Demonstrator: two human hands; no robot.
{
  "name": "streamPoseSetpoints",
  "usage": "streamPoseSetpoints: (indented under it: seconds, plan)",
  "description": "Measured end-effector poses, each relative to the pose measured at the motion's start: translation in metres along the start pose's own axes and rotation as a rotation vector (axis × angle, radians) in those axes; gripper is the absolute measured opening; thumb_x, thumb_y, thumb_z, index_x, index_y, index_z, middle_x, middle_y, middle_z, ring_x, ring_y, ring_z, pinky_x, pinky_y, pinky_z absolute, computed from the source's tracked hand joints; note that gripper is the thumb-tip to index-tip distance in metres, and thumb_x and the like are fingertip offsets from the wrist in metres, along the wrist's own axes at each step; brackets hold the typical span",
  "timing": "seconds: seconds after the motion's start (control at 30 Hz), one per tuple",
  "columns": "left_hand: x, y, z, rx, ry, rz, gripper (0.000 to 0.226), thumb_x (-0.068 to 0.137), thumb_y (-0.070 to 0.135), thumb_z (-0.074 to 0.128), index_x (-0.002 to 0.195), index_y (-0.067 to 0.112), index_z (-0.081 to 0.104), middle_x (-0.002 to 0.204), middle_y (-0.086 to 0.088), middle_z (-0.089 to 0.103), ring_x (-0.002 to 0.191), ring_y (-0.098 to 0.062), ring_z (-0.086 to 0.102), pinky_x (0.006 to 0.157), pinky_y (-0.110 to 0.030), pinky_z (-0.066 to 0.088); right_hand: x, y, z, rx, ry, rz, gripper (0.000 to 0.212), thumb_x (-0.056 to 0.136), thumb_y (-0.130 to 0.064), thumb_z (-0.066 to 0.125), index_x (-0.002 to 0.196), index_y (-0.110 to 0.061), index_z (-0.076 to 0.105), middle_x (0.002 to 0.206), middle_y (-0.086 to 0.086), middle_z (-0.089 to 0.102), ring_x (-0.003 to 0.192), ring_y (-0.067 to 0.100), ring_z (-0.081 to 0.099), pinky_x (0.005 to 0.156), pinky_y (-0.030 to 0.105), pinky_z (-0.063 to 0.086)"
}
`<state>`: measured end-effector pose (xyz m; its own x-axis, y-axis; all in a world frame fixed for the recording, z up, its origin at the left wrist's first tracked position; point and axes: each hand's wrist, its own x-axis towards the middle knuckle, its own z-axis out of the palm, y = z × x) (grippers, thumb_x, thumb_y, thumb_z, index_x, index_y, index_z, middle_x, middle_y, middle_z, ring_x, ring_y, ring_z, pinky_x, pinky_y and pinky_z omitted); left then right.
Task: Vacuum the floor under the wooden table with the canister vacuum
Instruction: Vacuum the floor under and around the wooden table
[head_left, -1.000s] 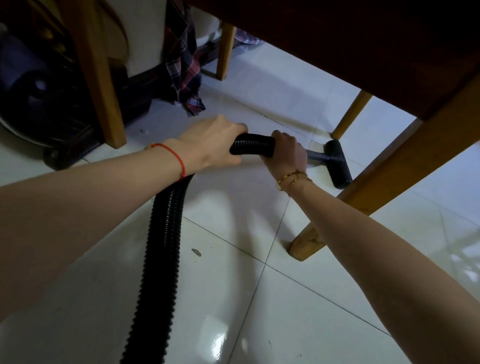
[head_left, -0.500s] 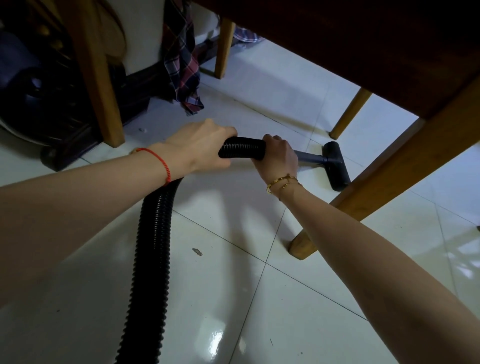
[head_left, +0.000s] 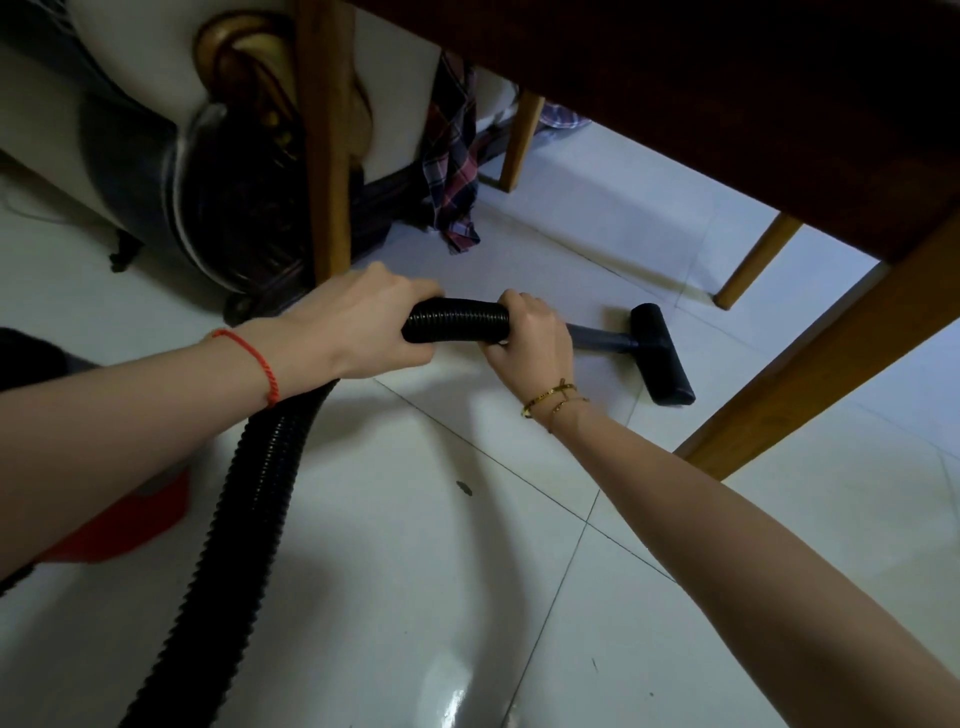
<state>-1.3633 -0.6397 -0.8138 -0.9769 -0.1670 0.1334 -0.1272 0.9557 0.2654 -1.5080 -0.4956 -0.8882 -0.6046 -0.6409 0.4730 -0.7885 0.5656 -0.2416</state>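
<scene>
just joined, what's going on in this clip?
A person is vacuuming under a wooden table. Both hands grip the black ribbed hose: the left hand further back, the right hand at its front end, where the wand starts. The black floor nozzle sits flat on the white tiled floor, close to the near table leg. A small dark speck lies on the tiles behind the hands. A plaid cloth hangs at the back.

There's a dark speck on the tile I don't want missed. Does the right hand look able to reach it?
Probably yes: the speck lies on open floor near the right hand, unblocked, though that hand grips the hose.
</scene>
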Motion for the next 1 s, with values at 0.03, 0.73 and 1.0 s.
streamPoseSetpoints:
  seconds: [0.03,0.73,1.0]
  plan:
    - [-0.008,-0.002,-0.004,-0.003,0.007,-0.007,0.035,0.077,0.035,0.061,0.112,0.031,0.058,0.074,0.001,0.061,0.067,-0.025,0.061,0.064,-0.038,0.055,-0.001,-0.007,0.0,0.015,0.006,-0.017,0.016,0.076,-0.021,0.064,0.077,-0.009,0.053,0.07,0.006,0.058,0.064,0.023,0.051,0.057,0.028,0.033]
    - [-0.125,0.013,-0.056,0.0,0.086,-0.2,0.026,0.078,0.037,0.065,0.102,0.03,0.057,0.067,0.006,0.055,0.063,-0.02,0.06,0.057,-0.032,0.05,-0.025,-0.092,-0.019,0.233,0.007,-0.238,0.022,0.076,-0.025,0.068,0.071,-0.014,0.05,0.066,0.0,0.056,0.061,0.019,0.051,0.053,0.024,0.031]
    - [-0.091,0.037,-0.035,-0.012,0.093,-0.196,0.027,0.083,0.036,0.063,0.104,0.022,0.056,0.07,0.005,0.051,0.061,-0.018,0.05,0.054,-0.028,0.04,-0.011,-0.051,-0.018,0.292,-0.101,-0.234,0.017,0.079,-0.024,0.066,0.078,-0.012,0.054,0.074,0.0,0.059,0.073,0.017,0.055,0.066,0.033,0.048]
